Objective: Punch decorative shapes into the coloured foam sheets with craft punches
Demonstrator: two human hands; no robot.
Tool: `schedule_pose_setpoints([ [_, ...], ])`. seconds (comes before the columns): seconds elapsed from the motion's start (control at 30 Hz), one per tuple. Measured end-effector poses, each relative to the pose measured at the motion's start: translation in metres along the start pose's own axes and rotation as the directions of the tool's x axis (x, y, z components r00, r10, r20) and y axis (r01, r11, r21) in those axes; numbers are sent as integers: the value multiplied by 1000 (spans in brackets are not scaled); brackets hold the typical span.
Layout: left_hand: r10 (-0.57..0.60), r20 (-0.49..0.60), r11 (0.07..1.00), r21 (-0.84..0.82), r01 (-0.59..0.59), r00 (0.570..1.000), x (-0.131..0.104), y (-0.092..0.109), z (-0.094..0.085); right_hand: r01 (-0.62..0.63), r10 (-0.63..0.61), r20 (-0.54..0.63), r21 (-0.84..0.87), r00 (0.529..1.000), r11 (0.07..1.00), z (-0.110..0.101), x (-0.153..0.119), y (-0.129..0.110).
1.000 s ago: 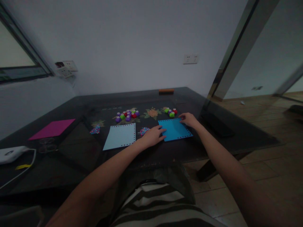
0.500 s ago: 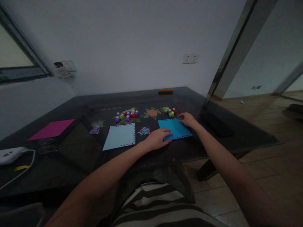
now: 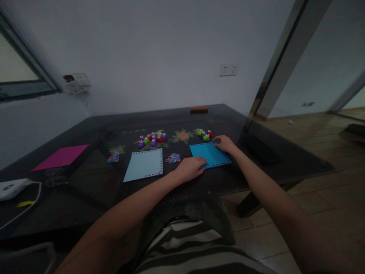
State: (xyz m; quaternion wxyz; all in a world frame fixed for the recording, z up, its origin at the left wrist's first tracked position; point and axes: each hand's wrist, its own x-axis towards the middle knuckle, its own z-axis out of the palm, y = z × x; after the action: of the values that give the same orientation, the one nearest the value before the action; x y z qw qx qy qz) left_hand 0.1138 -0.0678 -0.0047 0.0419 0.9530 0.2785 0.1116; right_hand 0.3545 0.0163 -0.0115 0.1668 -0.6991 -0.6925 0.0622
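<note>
A blue sheet (image 3: 209, 154) with dark dots along its edges lies on the dark table. My left hand (image 3: 191, 167) rests flat over its lower left edge, fingers stretched out. At the upper right corner, my right hand (image 3: 224, 142) has its fingers bent together against the sheet; anything between the fingertips is too small to make out. Left of the blue sheet is a pile of tiny pink, blue and white pieces (image 3: 173, 158). Beside that pile lies a pale sheet (image 3: 144, 163), dotted along its top, right side and part of its bottom.
Several purple, red and green eyeball-like pieces (image 3: 153, 139) sit behind the pale sheet, with a smaller group (image 3: 205, 134) behind the blue one. A second tiny-piece pile (image 3: 113, 157), a magenta sheet (image 3: 61, 156) and a white corded device (image 3: 13, 189) are leftward. An orange-brown bar (image 3: 199, 109) lies far back.
My left hand has shifted slightly, its fingers now closer together on the blue sheet. The right hand stays at the upper right corner. The view has moved a little.
</note>
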Motion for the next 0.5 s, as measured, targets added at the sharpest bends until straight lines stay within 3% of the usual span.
schedule_pose_setpoints([
  [0.5,28,-3,999,26,-28,1000,-1,0,0,1,-1,-11,1,1000,1000,-1,0,-1],
])
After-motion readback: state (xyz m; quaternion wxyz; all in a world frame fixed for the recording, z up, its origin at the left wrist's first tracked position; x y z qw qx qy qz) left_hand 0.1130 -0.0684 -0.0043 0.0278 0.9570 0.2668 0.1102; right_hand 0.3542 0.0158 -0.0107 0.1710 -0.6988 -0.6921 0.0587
